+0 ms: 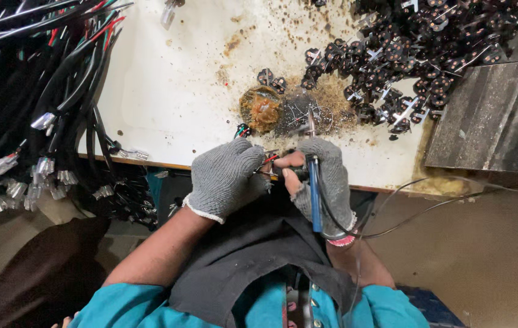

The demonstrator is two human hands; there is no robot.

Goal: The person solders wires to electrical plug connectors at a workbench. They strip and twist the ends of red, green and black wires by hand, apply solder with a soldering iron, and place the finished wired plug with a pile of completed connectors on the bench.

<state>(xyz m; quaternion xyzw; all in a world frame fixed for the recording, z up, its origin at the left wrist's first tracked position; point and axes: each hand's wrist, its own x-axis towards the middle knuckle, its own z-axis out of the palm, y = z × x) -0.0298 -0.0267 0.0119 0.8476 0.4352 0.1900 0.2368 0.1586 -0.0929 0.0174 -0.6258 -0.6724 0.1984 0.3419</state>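
Note:
My left hand (pixel 225 176), in a grey knit glove, is closed on a black cable end (pixel 242 130) whose red and other thin wires (pixel 269 160) stick out toward the right. My right hand (pixel 326 173), also gloved with bare fingertips, grips a blue-handled soldering iron (pixel 314 191); its metal tip (pixel 310 121) points up over a dirty tip-cleaning spot. The two hands meet at the table's near edge, fingertips pinching the wire ends between them.
A stained white table (pixel 180 79) holds a brown flux tin (pixel 261 109), a wire-wool pad (pixel 307 115) and a big heap of black plug inserts (pixel 417 48). Bundles of black cables (pixel 34 91) hang at left. A grey metal block (pixel 490 115) sits right.

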